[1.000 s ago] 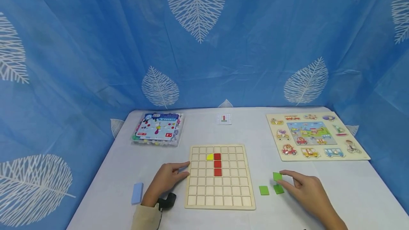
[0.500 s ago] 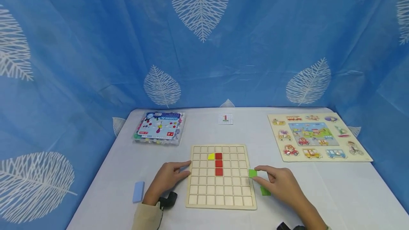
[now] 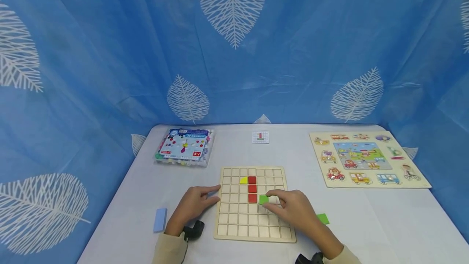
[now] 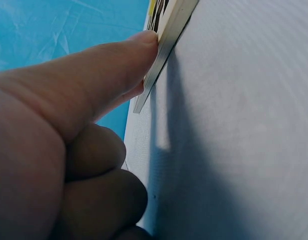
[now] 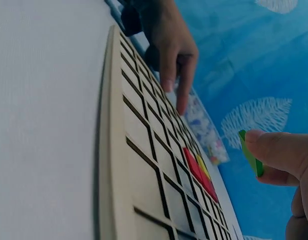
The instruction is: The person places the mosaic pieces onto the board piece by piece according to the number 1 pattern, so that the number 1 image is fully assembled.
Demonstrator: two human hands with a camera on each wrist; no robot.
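Observation:
A wooden grid board point(image 3: 227, 229) lies in the middle of the white table. Three red square tiles point(image 3: 252, 189) form a column in it, with a yellow curved-edge tile point(image 3: 243, 180) left of the top one. My right hand point(image 3: 294, 207) pinches a green square tile point(image 3: 263, 199) between thumb and index finger; the right wrist view shows this tile point(image 5: 251, 155) held above the board. At the board's left edge, my left hand point(image 3: 194, 203) touches the side with extended thumb and index fingertips, its other fingers curled. Another green tile point(image 3: 323, 218) lies partly hidden behind my right forearm.
A small grid pattern card point(image 3: 260, 137) lies behind the board. A clear box of colourful pieces point(image 3: 185, 148) sits back left, and a vehicle knob puzzle point(image 3: 360, 154) back right. A light blue block point(image 3: 160, 220) rests left of my left hand. Blue curtain surrounds the table.
My right hand has picked up a green tile from the table right of the board and carried it left, over the grid beside the lowest red tile. My left hand stays at the board's edge.

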